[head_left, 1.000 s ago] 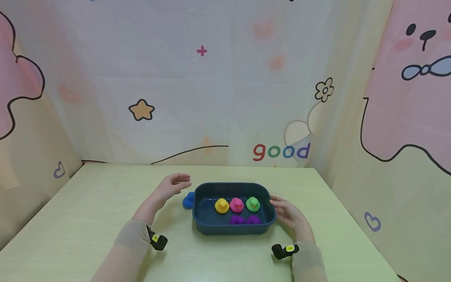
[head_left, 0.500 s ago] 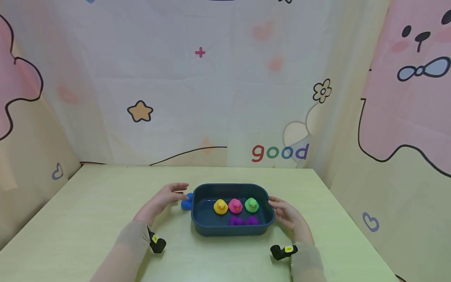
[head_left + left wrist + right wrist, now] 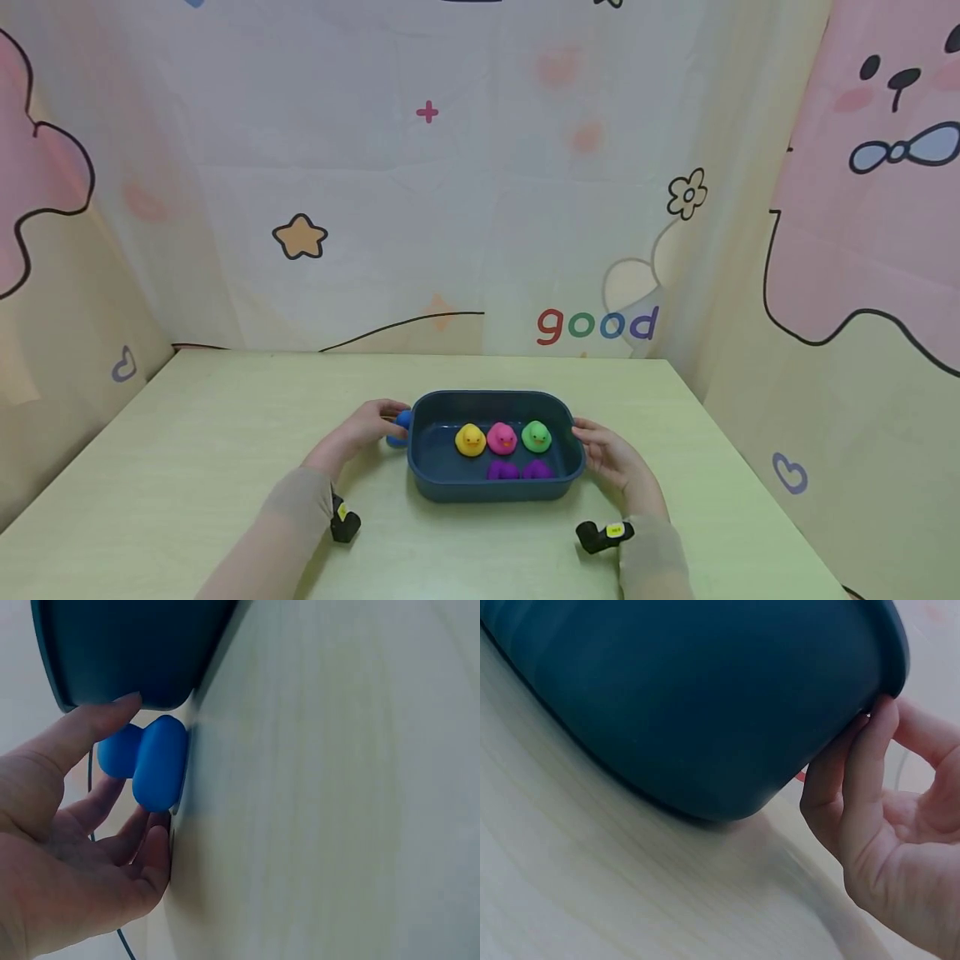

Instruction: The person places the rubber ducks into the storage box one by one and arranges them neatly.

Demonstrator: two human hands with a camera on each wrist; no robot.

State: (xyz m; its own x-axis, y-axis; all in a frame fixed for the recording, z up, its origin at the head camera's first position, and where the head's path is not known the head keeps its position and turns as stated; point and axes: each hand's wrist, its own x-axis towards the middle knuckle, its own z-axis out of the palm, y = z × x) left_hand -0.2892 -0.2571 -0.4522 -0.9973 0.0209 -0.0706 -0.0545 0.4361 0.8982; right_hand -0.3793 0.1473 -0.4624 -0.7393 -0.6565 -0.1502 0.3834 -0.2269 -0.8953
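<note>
At the outside left end of the dark blue-green tray (image 3: 495,492) sits a small blue toy duck (image 3: 159,761), two rounded lobes showing. My left hand (image 3: 365,423) reaches round it, thumb on the tray side and curled fingers on the other, holding it low at the table. My right hand (image 3: 617,457) grips the tray's right end, fingertips at the underside of the rim in the right wrist view. Inside the tray stand a yellow duck (image 3: 470,440), a pink duck (image 3: 502,438) and a green duck (image 3: 536,437). Two purple pieces (image 3: 503,471) are partly hidden by the front wall.
The tray stands on a pale wooden table (image 3: 225,433). A printed cloth backdrop (image 3: 360,167) closes off the back and both sides. Each wrist wears a black camera mount (image 3: 347,523).
My left hand has come down and to the right, and its fingers have closed round the blue duck. My right hand stays on the tray, which has hardly moved.
</note>
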